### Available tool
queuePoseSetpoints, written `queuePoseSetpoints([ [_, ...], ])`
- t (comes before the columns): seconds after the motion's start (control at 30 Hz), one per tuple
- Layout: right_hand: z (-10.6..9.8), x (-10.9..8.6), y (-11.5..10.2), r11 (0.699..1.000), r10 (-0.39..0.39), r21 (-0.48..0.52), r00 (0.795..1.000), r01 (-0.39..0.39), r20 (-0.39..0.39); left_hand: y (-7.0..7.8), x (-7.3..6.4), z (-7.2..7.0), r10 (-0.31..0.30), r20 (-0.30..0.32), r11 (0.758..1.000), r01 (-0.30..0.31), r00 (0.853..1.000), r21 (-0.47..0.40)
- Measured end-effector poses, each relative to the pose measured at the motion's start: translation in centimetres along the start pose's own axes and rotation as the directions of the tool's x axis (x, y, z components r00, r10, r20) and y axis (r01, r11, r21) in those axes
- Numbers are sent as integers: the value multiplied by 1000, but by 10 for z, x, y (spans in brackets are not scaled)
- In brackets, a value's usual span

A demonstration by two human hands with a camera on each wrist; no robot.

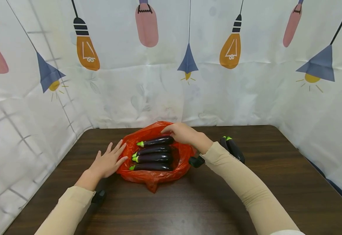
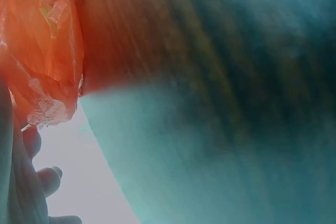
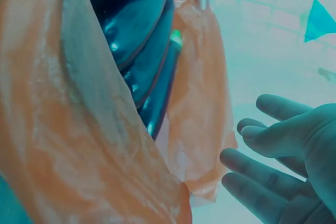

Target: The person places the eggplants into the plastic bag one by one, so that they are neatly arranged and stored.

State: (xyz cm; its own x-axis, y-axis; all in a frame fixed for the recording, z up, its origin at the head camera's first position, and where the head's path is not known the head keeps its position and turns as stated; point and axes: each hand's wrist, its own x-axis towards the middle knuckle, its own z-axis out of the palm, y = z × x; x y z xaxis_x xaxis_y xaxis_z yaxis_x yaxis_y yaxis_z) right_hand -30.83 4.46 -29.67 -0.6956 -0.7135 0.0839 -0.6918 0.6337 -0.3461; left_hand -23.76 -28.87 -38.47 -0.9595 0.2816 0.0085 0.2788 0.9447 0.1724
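Observation:
A red plastic bag (image 1: 151,178) lies spread wide on the table with several dark purple eggplants (image 1: 153,158) side by side in it, green caps toward the left. My left hand (image 1: 107,161) rests against the bag's left side, fingers spread; in the left wrist view its fingertips (image 2: 50,179) are right by the red plastic. Over the bag's far right part reaches my right hand (image 1: 184,133), above the far end of the topmost eggplant. In the right wrist view, the right hand (image 3: 294,161) has loosely extended fingers beside the bag, holding nothing.
Two more eggplants (image 1: 235,150) lie on the brown wooden table (image 1: 218,202) to the right of the bag, past the right forearm. Behind the table hangs a white cloth (image 1: 165,94) printed with lamps and bulbs.

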Motion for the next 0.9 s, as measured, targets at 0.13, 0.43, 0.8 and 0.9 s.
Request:
queuePoseSetpoints([
  [0.13,-3,-11,2,999,-32,14,999,33,-39,0,-1,0,1,-2,1000,-1,1000,-1],
  [0.43,-9,-45,18,995,-59,76,987,71,-151,-1,-1,0,3,-8,1000,-3,1000,3],
  [0.8,-15,-91,47,996,-48,57,947,70,-317,2,-1,-4,3,2,1000,-3,1000,-3],
  [0.9,-15,-101,55,997,-20,69,947,44,-320,2,-1,-4,0,4,1000,0,1000,-3],
])
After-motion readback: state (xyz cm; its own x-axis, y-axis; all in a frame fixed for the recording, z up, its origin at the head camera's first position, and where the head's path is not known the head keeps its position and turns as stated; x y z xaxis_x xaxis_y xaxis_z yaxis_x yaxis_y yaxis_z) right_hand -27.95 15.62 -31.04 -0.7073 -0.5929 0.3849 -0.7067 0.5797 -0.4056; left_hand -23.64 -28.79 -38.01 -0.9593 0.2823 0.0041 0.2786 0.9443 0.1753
